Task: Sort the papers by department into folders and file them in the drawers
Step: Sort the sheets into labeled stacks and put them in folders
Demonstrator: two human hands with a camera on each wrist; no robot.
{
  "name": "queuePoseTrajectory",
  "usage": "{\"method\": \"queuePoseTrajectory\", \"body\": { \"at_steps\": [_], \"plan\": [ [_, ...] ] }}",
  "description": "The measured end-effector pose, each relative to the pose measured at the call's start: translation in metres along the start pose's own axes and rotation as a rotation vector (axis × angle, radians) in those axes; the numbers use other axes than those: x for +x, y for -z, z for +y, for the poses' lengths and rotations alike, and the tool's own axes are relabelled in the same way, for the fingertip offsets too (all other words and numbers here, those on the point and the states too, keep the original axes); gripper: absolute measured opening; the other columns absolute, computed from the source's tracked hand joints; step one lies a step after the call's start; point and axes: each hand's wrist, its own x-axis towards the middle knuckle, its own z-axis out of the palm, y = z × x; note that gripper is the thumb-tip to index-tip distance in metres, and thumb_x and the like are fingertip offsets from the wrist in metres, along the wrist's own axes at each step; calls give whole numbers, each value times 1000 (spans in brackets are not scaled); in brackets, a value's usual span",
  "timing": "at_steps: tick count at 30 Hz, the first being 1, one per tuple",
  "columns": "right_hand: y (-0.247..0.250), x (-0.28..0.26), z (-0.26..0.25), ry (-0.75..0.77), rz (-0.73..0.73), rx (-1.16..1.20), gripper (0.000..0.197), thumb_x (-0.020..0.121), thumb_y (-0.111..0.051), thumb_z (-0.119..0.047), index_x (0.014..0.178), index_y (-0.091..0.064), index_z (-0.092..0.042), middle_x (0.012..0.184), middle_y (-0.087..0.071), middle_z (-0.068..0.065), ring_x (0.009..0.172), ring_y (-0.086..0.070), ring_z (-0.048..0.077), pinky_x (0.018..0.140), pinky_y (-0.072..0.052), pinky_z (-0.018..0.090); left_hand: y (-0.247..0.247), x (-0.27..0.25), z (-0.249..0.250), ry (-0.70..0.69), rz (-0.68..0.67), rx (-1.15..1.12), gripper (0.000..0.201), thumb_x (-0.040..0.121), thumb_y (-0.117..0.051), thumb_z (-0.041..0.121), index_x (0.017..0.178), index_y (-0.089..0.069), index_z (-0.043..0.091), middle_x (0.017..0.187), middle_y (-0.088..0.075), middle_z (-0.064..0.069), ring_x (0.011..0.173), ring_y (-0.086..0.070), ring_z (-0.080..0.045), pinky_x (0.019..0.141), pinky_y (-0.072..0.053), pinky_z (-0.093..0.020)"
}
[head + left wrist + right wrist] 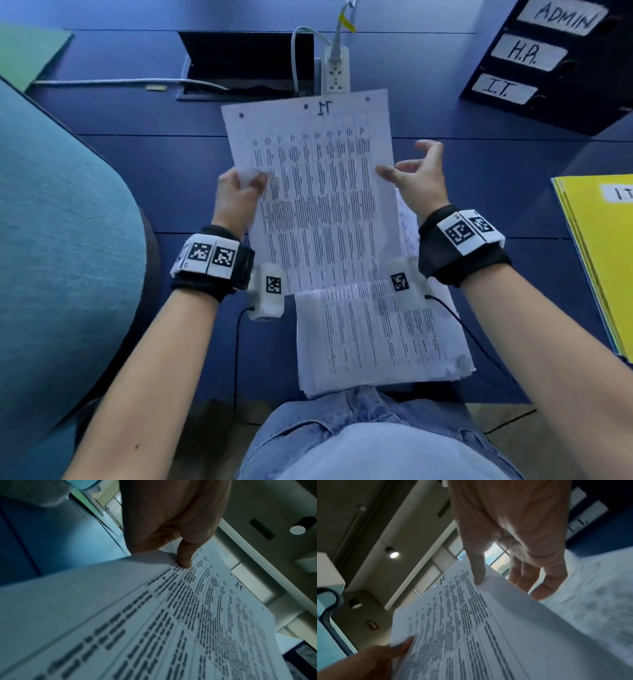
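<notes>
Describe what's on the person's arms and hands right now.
Both forearms are bare, no sleeves. Each wrist wears a black band with white square-coded marker tags. A white marker-tagged camera box sits under each wrist, trailing a thin black cable. The left hand and right hand are gloveless.

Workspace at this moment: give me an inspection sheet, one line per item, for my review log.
Surface: dark blue desk with an open cable hatch.
Job's things: held sheet marked IT at its top; paper stack at the near edge; yellow folder labelled IT, on the right; drawer unit labelled ADMIN, H.R., I.T.
Clutter: green folder, far left.
Grippers: left hand pinches the sheet's left edge; right hand, thumb on the right edge, fingers spread.
Cables: power strip with white cords by the hatch; black wrist-camera leads.
Surroundings: teal chair on the left.
</notes>
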Motion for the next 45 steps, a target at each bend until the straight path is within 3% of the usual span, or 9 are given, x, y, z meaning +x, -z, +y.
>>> {"method": "queuePoseTrajectory", "body": {
  "at_steps": [3,5,9,14,18,24,36,40,45],
  "plan": [
    [-23,-10,-5,-159,-322,125,39,87,-62,-11,121,-46,-1,104,-62,12,92,-59,24,82,-47,41,26,18,5,-24,95,14,26,89,-56,6,64,-53,11,70,-52,-5,69,-51,-19,69,-45,-33],
    [-50,-19,-10,-128,-385,56,23,90,-53,-1,112,-55,4,99,-62,14,87,-59,25,83,-50,47,39,27,14,25,257,89,4,85,-58,6,85,-62,6,83,-62,-6,80,-60,-21,76,-50,-33],
    [-110,-30,-12,-41,-396,-106,14,85,-52,2,94,-62,2,92,-63,14,87,-60,26,76,-51,42,56,33,15,89,486,533,68,81,-66,14,138,-28,10,141,-37,-13,130,-37,-29,106,-32,-40],
    [-154,-41,-12,-22,-400,-275,21,87,-50,-4,103,-63,1,94,-61,8,86,-54,19,71,-41,26,53,21,-15,224,165,869,92,79,-69,30,147,-7,32,155,10,-13,142,8,-33,110,-3,-60],
    [-169,-45,-5,-61,-382,-373,25,90,-49,-9,112,-57,0,115,-61,13,106,-55,26,76,-39,24,52,17,-45,390,-94,876,93,76,-66,48,147,-7,35,155,14,-13,140,15,-39,109,-2,-64],
    [-168,-48,4,-28,-343,-442,25,89,-47,-12,108,-54,1,113,-58,17,109,-50,29,77,-36,25,50,16,-60,388,-118,886,98,73,-68,48,146,-3,40,152,25,-8,137,26,-37,105,-2,-70],
    [-154,-46,1,49,-307,-415,35,86,-54,-10,117,-43,0,121,-47,15,112,-47,27,92,-39,31,41,12,-52,391,-138,857,95,76,-69,40,145,-4,41,153,24,-7,137,25,-36,105,-6,-71],
    [-122,-39,-21,147,-233,-316,27,88,-53,-12,114,-50,-4,102,-53,7,96,-52,21,79,-38,23,25,13,-36,312,-95,864,94,77,-71,34,147,-8,33,155,4,-15,142,1,-36,107,-10,-67],
    [-68,-24,-27,241,-148,-326,12,86,-48,-7,86,-59,-9,82,-59,4,85,-61,25,79,-50,30,-20,13,-6,-58,-158,802,73,81,-68,31,141,-30,19,141,-35,-11,130,-35,-27,107,-31,-48]
  ]
}}
